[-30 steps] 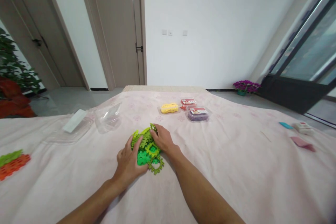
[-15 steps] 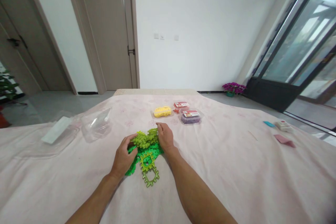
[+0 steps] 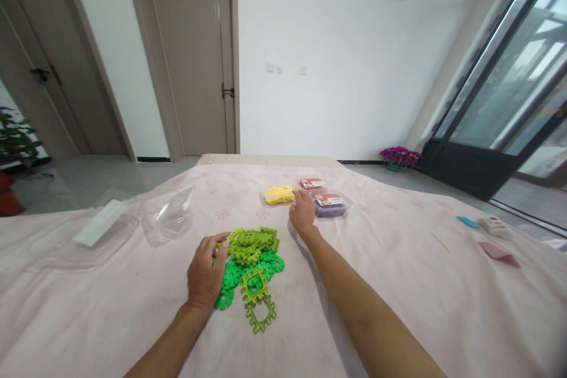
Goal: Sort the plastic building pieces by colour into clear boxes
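A pile of green plastic building pieces lies on the cloth in front of me: yellow-green pieces (image 3: 252, 244) on top, brighter green snowflake-shaped discs (image 3: 233, 276) under and around them. Two square notched frames (image 3: 261, 313) stick out at the near side. My left hand (image 3: 207, 269) rests against the pile's left edge, thumb and fingers apart. Farther off, my right hand (image 3: 303, 212) reaches between a clear box of yellow pieces (image 3: 279, 195) and a labelled box of purple pieces (image 3: 329, 205), its index finger stretched out beside the yellow one. Its other fingers are partly hidden.
A labelled box of red pieces (image 3: 312, 183) stands behind the purple one. Clear empty plastic packaging (image 3: 170, 215) and a larger clear tray (image 3: 101, 230) lie at left. On the right are a blue item (image 3: 468, 222), a white box (image 3: 495, 226) and a pink cloth (image 3: 499, 253).
My right hand has left the green pile and moved forward to the boxes. The left hand stays beside the pile. The whole view has shifted slightly.
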A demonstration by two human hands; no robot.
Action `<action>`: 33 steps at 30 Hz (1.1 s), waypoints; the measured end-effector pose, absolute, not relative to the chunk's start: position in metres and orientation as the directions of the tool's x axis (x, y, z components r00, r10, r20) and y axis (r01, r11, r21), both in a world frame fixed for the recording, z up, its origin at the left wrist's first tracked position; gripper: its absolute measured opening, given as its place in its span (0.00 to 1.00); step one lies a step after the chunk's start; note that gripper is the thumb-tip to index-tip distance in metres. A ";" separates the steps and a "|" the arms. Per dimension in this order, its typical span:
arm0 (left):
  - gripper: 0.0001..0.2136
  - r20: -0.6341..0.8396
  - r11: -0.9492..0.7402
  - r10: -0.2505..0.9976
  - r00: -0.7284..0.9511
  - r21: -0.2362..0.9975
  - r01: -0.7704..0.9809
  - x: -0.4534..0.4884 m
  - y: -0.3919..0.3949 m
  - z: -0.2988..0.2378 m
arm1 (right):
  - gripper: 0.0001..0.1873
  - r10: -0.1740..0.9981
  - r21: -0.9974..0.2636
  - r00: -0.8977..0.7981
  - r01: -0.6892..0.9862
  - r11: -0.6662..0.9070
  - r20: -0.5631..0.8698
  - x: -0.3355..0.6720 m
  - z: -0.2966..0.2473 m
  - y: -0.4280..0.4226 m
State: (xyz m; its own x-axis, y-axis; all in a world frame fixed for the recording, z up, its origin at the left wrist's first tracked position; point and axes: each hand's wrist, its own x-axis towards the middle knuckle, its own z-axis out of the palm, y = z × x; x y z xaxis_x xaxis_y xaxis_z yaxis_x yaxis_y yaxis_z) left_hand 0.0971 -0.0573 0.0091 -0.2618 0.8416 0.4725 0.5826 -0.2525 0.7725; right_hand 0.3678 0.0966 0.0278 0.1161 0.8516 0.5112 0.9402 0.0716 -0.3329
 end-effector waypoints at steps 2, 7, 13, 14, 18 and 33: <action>0.14 0.500 -0.223 0.823 -0.270 0.721 0.657 0.096 -0.057 0.010 | 0.29 0.824 -0.277 0.126 0.960 0.039 0.552 0.380 0.034 0.100; 0.14 0.556 -0.207 0.789 -0.261 0.640 0.740 0.093 -0.053 0.007 | 0.26 0.802 -0.129 0.186 0.982 -0.137 0.568 0.420 0.040 0.097; 0.13 0.544 -0.217 0.802 -0.246 0.650 0.728 0.092 -0.051 0.005 | 0.17 0.927 0.049 0.090 0.992 -0.116 0.363 0.444 0.043 0.087; 0.13 0.542 -0.216 0.802 -0.248 0.652 0.727 0.092 -0.051 0.005 | 0.17 0.933 0.067 0.060 0.994 -0.089 0.354 0.443 0.045 0.084; 0.14 0.557 -0.220 0.795 -0.239 0.633 0.742 0.092 -0.051 0.006 | 0.17 0.942 0.090 -0.034 0.996 0.004 0.334 0.429 0.052 0.068; 0.26 0.643 -0.450 0.761 -0.088 0.621 0.641 0.099 -0.061 0.004 | 0.19 0.681 -0.296 -0.400 0.682 0.668 0.614 0.309 0.077 -0.045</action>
State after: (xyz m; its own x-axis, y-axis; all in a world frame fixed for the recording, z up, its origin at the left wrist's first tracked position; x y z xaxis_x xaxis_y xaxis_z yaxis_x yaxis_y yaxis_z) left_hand 0.0987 -0.0611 0.0036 -0.0883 0.7610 0.6427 0.6411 -0.4504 0.6214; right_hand 0.3088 -0.0451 0.0767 -0.4002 0.6805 0.6138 0.6824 0.6683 -0.2960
